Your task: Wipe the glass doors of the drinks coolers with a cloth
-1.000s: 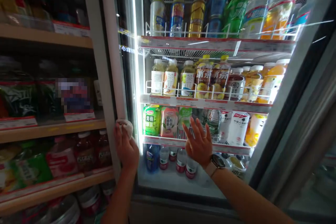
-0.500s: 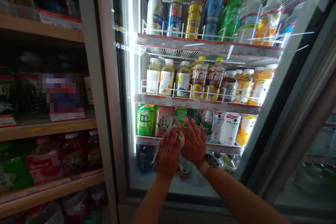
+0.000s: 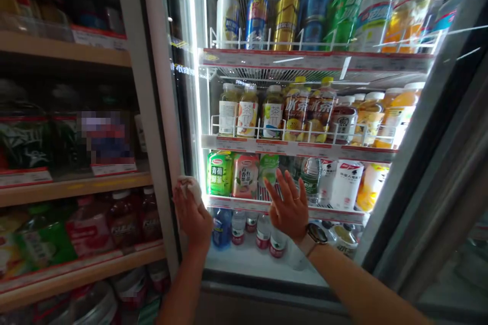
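A pale, crumpled cloth (image 3: 189, 188) is pressed under the fingers of my left hand (image 3: 193, 219), at the left edge of the glass door, close to its frame (image 3: 152, 91). My right hand (image 3: 288, 210) holds nothing. Its fingers are spread, and its palm faces the glass door (image 3: 244, 266) in front of the lower shelves. A ring and a watch (image 3: 317, 232) are on that arm. Behind the glass, near the right fingers, stand a green-labelled pouch (image 3: 269, 167) and a clear water bottle (image 3: 311, 175).
Inside the lit fridge, wire shelves carry cans (image 3: 285, 20), tea bottles (image 3: 272, 111) and cartons (image 3: 346, 183). Wooden shelves (image 3: 76, 183) with more drinks stand to the left. A thick dark door frame (image 3: 415, 127) slants along the right.
My left hand has moved left with the cloth, from beside my right hand to the door's left edge. The right hand stays spread at the glass. The view has shifted slightly.
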The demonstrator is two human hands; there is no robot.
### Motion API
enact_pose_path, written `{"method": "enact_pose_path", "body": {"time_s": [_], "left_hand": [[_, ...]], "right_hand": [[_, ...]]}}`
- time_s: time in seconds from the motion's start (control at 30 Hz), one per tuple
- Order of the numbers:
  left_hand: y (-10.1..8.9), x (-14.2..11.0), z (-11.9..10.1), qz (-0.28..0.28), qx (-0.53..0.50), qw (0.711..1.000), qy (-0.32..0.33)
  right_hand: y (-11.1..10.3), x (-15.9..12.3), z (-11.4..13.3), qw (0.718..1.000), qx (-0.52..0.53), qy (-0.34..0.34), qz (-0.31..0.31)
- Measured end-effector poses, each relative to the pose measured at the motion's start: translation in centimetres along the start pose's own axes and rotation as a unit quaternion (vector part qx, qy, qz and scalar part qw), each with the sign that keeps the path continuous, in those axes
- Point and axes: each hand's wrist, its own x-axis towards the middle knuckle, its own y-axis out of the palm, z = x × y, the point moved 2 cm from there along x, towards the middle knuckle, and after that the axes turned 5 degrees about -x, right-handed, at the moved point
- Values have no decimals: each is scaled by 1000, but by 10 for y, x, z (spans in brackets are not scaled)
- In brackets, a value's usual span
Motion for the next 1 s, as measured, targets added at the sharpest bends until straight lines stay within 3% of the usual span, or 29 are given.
{"method": "enact_pose_path", "body": {"time_s": [0.13, 0.27, 0.37, 0.47, 0.53, 0.67, 0.8, 0.9, 1.0], "left_hand": [[16, -24, -51, 27, -42, 997, 66], [30, -56, -109, 95, -80, 982, 145], [35, -69, -123, 115, -62, 973, 188], [33, -61, -106, 99, -38, 964, 242], [27, -47, -82, 81, -26, 968, 238], [10, -21, -23, 57, -2, 989, 137], [-5, -20, 23, 27, -7, 1000, -9], [-3, -33, 28, 12, -21, 997, -70], [8, -47, 1, 28, -37, 999, -21]], "right_hand": [[1, 0, 0, 1000, -1, -1, 1], [0, 0, -1, 1000, -3, -3, -5], [-2, 2, -1, 1000, -3, 0, -12], [-4, 3, -1, 1000, -7, -6, -12], [-4, 3, -1, 1000, -9, -10, -6], [-4, 1, -1, 1000, -7, -11, 0], [-3, 0, 0, 1000, -2, -6, -4], [-4, 1, 0, 1000, 0, -2, -6], [-4, 1, 1, 1000, 0, -3, -9]]}}
